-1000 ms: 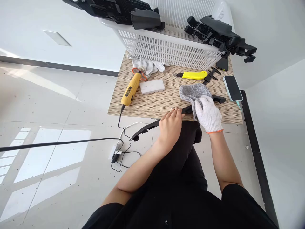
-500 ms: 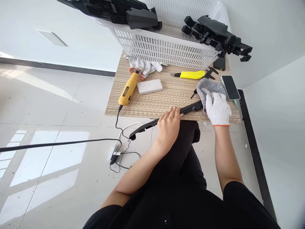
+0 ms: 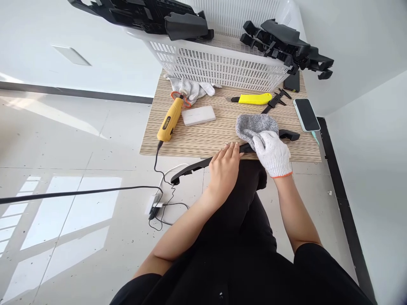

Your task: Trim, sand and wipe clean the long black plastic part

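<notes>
A long, curved black plastic strip [image 3: 194, 166] lies across the table's front edge, its left end sticking out over the floor. My left hand [image 3: 225, 167], bare, is closed over the middle of the strip. In a white knit glove with an orange cuff, my right hand [image 3: 271, 152] grips a grey speckled cloth [image 3: 256, 126] and presses it on the strip's right part. The strip's right tip shows beyond the cloth. Behind the cloth lies a black caliper [image 3: 276, 101], partly covered by it.
On the wooden table [image 3: 149, 142] lie a yellow rotary tool [image 3: 171, 119], a white box [image 3: 199, 115], a glove [image 3: 193, 89], a yellow utility knife [image 3: 254, 99] and a phone [image 3: 306, 115]. A white basket [image 3: 219, 63] holding black plastic parts [image 3: 286, 44] stands behind. Cables and a power strip [image 3: 153, 207] are on the floor.
My right hand has slid left along the strip with the cloth, uncovering the strip's right tip and more of the caliper. My left hand has stayed in place.
</notes>
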### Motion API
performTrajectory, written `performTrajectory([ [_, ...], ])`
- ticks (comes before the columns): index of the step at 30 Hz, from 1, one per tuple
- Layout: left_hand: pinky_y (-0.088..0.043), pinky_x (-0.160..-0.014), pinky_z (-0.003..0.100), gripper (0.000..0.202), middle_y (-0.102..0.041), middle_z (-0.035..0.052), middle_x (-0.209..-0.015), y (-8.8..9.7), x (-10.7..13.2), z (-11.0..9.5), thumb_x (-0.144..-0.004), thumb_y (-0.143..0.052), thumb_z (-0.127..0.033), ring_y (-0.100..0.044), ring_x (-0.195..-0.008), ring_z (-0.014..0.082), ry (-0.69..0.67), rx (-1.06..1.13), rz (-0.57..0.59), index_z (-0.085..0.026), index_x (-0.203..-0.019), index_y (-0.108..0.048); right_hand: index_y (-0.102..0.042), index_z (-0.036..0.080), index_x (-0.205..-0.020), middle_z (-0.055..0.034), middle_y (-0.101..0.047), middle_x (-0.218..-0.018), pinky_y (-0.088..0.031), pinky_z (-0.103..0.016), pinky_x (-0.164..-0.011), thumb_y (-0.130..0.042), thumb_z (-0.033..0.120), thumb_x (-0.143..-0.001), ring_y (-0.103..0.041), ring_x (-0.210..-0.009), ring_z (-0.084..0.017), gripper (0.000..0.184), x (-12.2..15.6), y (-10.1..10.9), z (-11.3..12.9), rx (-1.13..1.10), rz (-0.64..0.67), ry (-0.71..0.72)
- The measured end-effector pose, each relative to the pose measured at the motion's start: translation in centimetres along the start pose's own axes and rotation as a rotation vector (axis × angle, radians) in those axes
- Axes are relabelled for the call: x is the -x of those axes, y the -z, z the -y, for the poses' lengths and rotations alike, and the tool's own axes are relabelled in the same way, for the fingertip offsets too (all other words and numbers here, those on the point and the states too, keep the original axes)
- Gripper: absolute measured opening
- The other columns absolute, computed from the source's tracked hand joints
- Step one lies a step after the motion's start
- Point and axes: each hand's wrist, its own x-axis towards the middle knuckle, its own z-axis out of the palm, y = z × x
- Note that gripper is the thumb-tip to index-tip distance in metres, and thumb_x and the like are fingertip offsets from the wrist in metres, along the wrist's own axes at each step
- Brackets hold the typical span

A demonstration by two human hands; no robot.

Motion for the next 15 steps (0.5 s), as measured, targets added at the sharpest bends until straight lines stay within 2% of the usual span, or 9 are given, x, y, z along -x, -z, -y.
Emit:
performTrajectory([
  [4, -0.054, -0.103, 0.038, 0.037, -0.068, 0.0118, -0.134, 0.2, 0.1, -0.4, -0.105, -0.040, -0.025, -0.061, -0.131, 0.0254, 0.004, 0.000, 0.023, -0.016, -0.130, -0.065, -0.071, 0.022, -0.115, -0.0075, -0.069, -0.126, -0.037, -0.028, -0.058, -0.034, 0.050, -0.106, -0.070, -0.081, -0.018, 0.047, 1.5, 0.8, 2.7, 0.083, 0.073, 0.020],
  [7, -0.055, -0.098, 0.035, 0.032, -0.075, 0.0128, -0.119, 0.4, 0.2, -0.4, -0.101, -0.041, -0.012, -0.065, -0.126, 0.0253, 0.022, -0.033, 0.072, -0.016, -0.107, -0.071, -0.067, 0.023, -0.127, -0.0082, -0.064, -0.137, -0.045, -0.027, -0.061, -0.029, 0.048, -0.107, -0.072, -0.086, -0.018, 0.049, 2.6, 0.5, 4.3, 0.041, 0.122, 0.065],
  [9, -0.056, -0.094, 0.034, 0.030, -0.076, 0.0127, -0.110, 0.6, 0.1, -0.3, -0.100, -0.041, -0.010, -0.069, -0.118, 0.0248, 0.021, -0.037, 0.097, -0.016, -0.097, -0.070, -0.065, 0.023, -0.130, -0.0081, -0.061, -0.142, -0.050, -0.027, -0.066, -0.029, 0.046, -0.107, -0.072, -0.089, -0.019, 0.048, 3.0, 0.1, 4.7, -0.008, 0.133, 0.061],
  [12, -0.056, -0.094, 0.035, 0.026, -0.075, 0.0116, -0.114, 1.1, 0.2, 0.1, -0.102, -0.043, -0.019, -0.069, -0.116, 0.0252, 0.002, 0.010, 0.126, -0.015, -0.105, -0.069, -0.066, 0.023, -0.129, -0.0078, -0.060, -0.143, -0.053, -0.027, -0.070, -0.032, 0.047, -0.107, -0.072, -0.094, -0.019, 0.047, 3.0, -0.1, 4.9, -0.050, 0.133, 0.030],
  [15, -0.054, -0.101, 0.039, 0.028, -0.070, 0.0114, -0.131, 2.0, 0.4, 0.3, -0.101, -0.048, -0.022, -0.064, -0.125, 0.0266, 0.010, 0.070, 0.145, -0.014, -0.124, -0.064, -0.066, 0.025, -0.128, -0.0062, -0.060, -0.144, -0.052, -0.026, -0.068, -0.033, 0.045, -0.107, -0.072, -0.096, -0.019, 0.044, 2.6, 0.0, 5.0, -0.027, 0.160, 0.027],
])
